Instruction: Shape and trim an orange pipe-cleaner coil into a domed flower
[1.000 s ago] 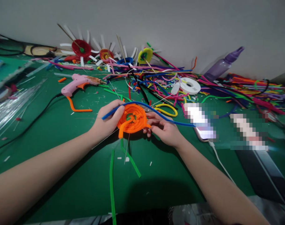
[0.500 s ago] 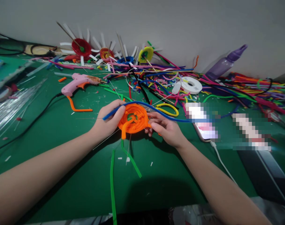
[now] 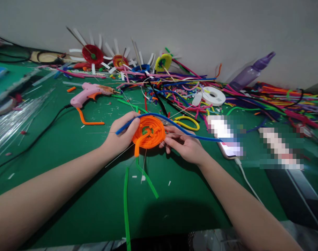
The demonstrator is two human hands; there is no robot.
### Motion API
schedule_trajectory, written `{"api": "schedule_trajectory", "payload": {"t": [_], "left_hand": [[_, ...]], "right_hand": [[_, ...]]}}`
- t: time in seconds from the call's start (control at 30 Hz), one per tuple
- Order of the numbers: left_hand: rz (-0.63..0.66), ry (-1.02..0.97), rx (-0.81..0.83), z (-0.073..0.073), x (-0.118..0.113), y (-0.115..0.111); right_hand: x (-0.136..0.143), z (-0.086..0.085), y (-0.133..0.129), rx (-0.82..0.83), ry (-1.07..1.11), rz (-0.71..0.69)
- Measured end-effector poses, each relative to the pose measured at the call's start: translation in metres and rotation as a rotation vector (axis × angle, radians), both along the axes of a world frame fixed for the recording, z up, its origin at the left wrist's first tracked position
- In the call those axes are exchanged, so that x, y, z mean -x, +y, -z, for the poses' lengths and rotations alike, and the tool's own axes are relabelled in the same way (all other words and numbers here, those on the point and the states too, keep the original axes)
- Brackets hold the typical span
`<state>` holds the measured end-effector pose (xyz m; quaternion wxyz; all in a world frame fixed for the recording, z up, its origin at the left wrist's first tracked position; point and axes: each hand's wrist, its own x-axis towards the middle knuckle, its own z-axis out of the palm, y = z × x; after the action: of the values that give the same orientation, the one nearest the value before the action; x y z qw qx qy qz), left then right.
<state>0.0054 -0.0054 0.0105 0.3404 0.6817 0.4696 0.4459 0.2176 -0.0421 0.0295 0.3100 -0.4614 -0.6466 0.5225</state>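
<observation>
1 rnd coiled orange disc (image 3: pixel 157 139) | L hand (image 3: pixel 124 129) clamped on disc + curved fuzzy blue stem (image 3: pixel 180 127) | R hand (image 3: pixel 184 145) pinching rim

Orange coil (image 3: pixel 156 136) between two bare hands (image 3: pixel 123 132)

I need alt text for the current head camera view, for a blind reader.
Two bare hands, left and right, hold a coiled orange pipe-cleaner disc with a blue pipe cleaner along its far edge. Behind them lie a pink glue gun and colorful craft pieces.
</observation>
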Motion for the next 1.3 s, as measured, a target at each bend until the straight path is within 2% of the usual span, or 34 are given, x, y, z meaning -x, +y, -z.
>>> {"api": "schedule_trajectory", "payload": {"t": [0.17,0.43,0.5,0.63,1.0,1.3], "left_hand": [[-0.01,-0.012,0.013,0.0,-0.0003,-0.0002],[0.025,-0.016,0.015,0.0005,0.0005,0.0014],[0.026,-0.012,0.017,0.0001,0.0008,0.001],[0.018,-0.008,0.034,-0.0017,0.0001,-0.0003],[0.059,0.008,-0.02,-0.0006,0.0004,-0.0014],[0.043,0.021,0.002,-0.0027,-0.0003,-0.002]], "right_hand": [[-0.0009,-0.0017,0.0009,-0.01,-0.057,-0.025],[-0.0001,-0.0015,0.0005,0.012,-0.062,0.028],[-0.001,-0.001,0.0012,0.029,0.025,0.042],[-0.0036,0.0002,0.0033,0.087,0.326,-0.015],[0.0018,0.0003,0.0053,0.103,0.367,0.036],[-0.0003,0.0037,0.006,0.127,0.41,-0.017]]}}
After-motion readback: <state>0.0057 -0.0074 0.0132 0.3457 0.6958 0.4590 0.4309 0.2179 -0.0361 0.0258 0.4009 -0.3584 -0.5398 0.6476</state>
